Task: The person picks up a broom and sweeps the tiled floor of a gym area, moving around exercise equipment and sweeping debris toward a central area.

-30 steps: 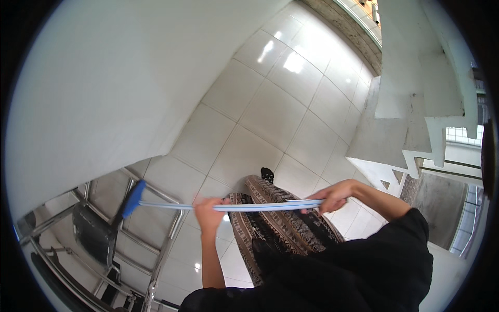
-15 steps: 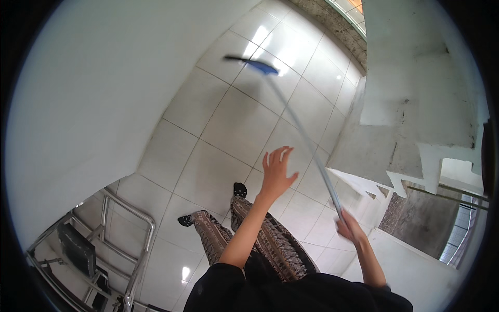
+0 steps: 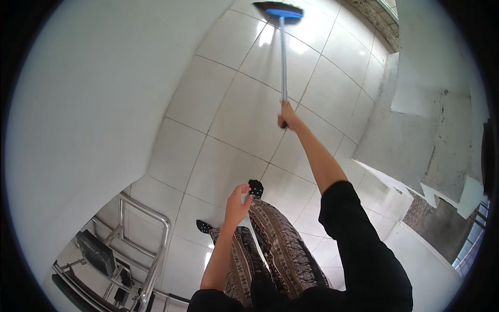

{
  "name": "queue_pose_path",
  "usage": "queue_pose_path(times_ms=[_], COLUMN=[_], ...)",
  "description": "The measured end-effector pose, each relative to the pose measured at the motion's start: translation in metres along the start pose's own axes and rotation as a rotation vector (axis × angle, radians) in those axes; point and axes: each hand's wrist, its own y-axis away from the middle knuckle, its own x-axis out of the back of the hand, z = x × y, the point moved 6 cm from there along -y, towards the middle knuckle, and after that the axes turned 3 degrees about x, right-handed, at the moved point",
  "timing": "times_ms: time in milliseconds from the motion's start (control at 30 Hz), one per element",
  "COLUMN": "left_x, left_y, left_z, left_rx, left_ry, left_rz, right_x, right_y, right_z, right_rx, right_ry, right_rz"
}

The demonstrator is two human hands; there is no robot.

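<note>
A broom [image 3: 284,62] with a blue head, dark bristles and a grey handle stretches away from me over the tiled floor [image 3: 244,109]. My right hand [image 3: 287,115] is wrapped round the near end of its handle, with that arm reaching far forward. The broom's head is at the top of the view, by the shiny tiles; whether the bristles touch the floor I cannot tell. Over my patterned trousers, close to one foot, my left hand [image 3: 237,204] hangs with its fingers loosely curved and apart, holding nothing.
A white wall [image 3: 104,93] runs along the left. Metal-framed chairs [image 3: 150,223] with dark pads stand at lower left. On the right is a scuffed, stepped white structure [image 3: 410,125]. A rough stone-like edge [image 3: 377,23] borders the floor at the far right.
My right hand has swung forward and left, carrying the broom farther away; its handle now points almost straight ahead. My left hand has dropped back toward my legs.
</note>
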Motion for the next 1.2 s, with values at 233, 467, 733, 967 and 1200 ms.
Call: queue_pose_path(times_ms=[233, 467, 733, 967, 1200], left_x=[-0.014, -0.103, -0.099, -0.082, -0.082], left_y=[-0.042, 0.021, 0.055, 0.027, 0.046], left_z=[0.049, 0.044, 0.079, 0.021, -0.061], left_rx=[-0.145, -0.423, -0.265, -0.144, 0.036], left_ry=[-0.147, -0.805, -0.477, -0.176, -0.061], left_rz=[-0.019, -0.406, -0.145, -0.084, -0.127], right_x=[0.104, 0.116, 0.111, 0.123, 0.093], right_y=[0.189, 0.468, 0.495, 0.184, -0.053], right_z=[0.131, 0.145, 0.115, 0.003, -0.175], right_rx=[-0.119, -0.562, -0.35, 0.155, 0.236], right_ry=[0.687, 0.136, -0.048, -0.031, -0.595], right_rz=[-0.118, -0.296, -0.127, 0.053, -0.087])
